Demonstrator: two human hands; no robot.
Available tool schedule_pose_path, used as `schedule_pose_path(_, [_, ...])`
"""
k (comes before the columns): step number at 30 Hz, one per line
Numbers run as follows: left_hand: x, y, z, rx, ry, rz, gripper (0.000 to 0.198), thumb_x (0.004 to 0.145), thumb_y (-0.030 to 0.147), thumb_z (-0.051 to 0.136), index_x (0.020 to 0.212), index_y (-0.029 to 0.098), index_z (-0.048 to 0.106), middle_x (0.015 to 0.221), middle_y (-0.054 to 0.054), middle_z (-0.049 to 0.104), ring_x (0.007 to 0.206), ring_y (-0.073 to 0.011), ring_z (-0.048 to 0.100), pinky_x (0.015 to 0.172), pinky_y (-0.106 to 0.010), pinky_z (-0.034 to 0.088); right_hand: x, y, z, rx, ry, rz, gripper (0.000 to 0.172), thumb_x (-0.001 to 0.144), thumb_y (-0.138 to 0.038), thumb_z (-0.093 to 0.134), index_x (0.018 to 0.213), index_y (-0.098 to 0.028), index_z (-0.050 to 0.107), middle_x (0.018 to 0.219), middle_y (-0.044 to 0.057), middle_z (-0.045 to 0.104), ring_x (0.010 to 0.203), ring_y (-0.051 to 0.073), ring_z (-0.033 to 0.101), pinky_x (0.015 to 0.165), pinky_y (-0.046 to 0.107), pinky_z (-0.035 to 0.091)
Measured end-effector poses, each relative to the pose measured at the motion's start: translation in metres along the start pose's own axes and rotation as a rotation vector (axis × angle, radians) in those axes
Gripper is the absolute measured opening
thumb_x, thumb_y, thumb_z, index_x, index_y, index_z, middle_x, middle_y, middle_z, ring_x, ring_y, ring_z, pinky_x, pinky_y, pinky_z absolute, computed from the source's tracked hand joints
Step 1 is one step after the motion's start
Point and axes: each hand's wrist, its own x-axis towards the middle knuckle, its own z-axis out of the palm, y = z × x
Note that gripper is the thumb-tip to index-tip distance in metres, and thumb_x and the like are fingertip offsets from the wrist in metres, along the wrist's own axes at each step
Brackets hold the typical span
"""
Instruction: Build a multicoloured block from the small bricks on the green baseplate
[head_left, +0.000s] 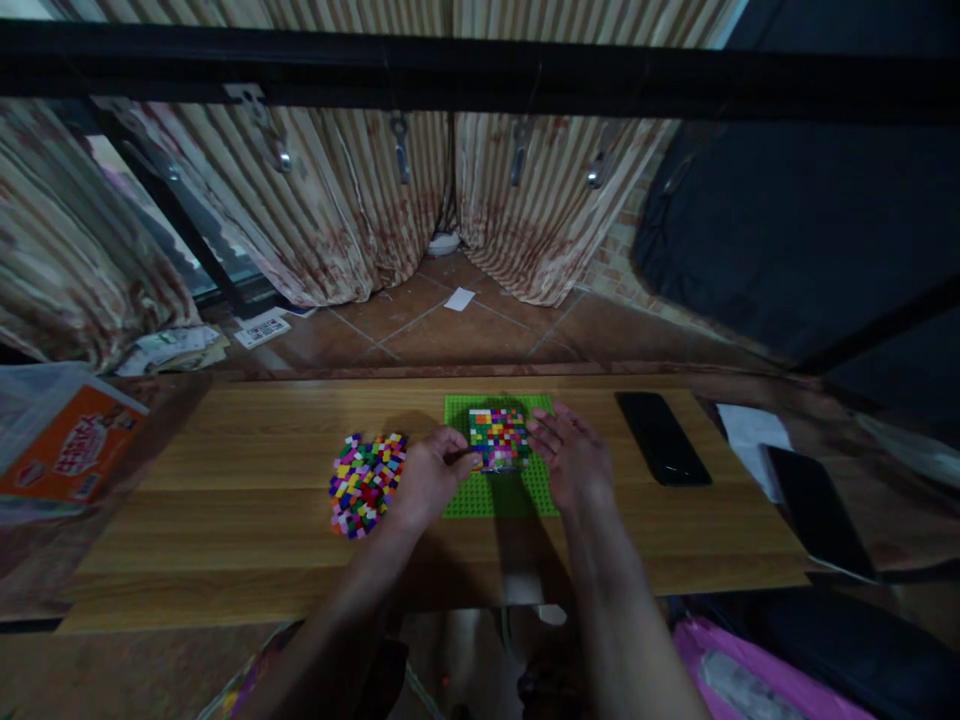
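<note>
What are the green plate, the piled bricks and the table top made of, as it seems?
Green plate: likely matte plastic, even colour with regular studs. Piled bricks: probably plastic, bright solid colours and straight edges; gloss too small to tell. Table top: wood or wood-look laminate, satin, with long grain streaks.

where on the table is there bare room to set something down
Widest: the wooden table left of the loose brick pile. Another: right of the right forearm, this side of the black device. Crowded: the green baseplate, where left hand and right hand flank the brick block.
</note>
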Motion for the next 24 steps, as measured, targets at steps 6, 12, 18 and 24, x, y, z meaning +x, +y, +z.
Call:
schedule_pose_path(6, [-0.005,0.005,-0.002,0.110,-0.076,0.048,0.015,0.072,0.025,0.069,0.077,0.019,0.056,0.069,0.002,0.063,0.065,-0.0125,0.060,0.060,-0.023,0.044,0.002,-0.002,-0.006,-0.131,-0.067,-0.044,0.028,0.064,-0.031,0.081,0.085,-0.017,0.068,0.062,-0.001,0.070,0.044,0.008,0.056,0.041,0.017,0.043])
schedule_pose_path(12, [-0.004,0.010,0.000,0.381,-0.072,0.073,0.009,0.073,0.015,0.063,0.076,0.019,0.056,0.070,0.001,0.063,0.065,-0.0137,0.062,0.061,-0.024,0.045,0.007,-0.001,-0.014,-0.042,-0.189,0.013,0.016,0.061,-0.011,0.075,0.074,-0.018,0.068,0.071,0.001,0.069,0.069,0.013,0.068,0.070,0.025,0.061])
schedule_pose_path(18, [-0.006,0.012,-0.002,0.380,-0.068,0.072,0.012,0.073,0.015,0.063,0.083,0.020,0.058,0.074,0.000,0.066,0.068,-0.0146,0.064,0.065,-0.025,0.048,0.007,-0.006,-0.018,-0.044,-0.207,0.026,0.015,0.063,-0.007,0.067,0.074,-0.017,0.071,0.077,0.004,0.073,0.081,0.016,0.072,0.087,0.030,0.060])
schedule_pose_path(24, [-0.003,0.004,0.002,0.407,-0.039,0.100,0.011,0.074,0.015,0.062,0.083,0.020,0.058,0.074,-0.001,0.066,0.068,-0.0150,0.064,0.065,-0.026,0.048,0.005,-0.008,-0.020,-0.070,-0.260,0.002,0.014,0.067,-0.015,0.076,0.080,-0.016,0.072,0.082,0.007,0.074,0.081,0.017,0.072,0.083,0.030,0.060])
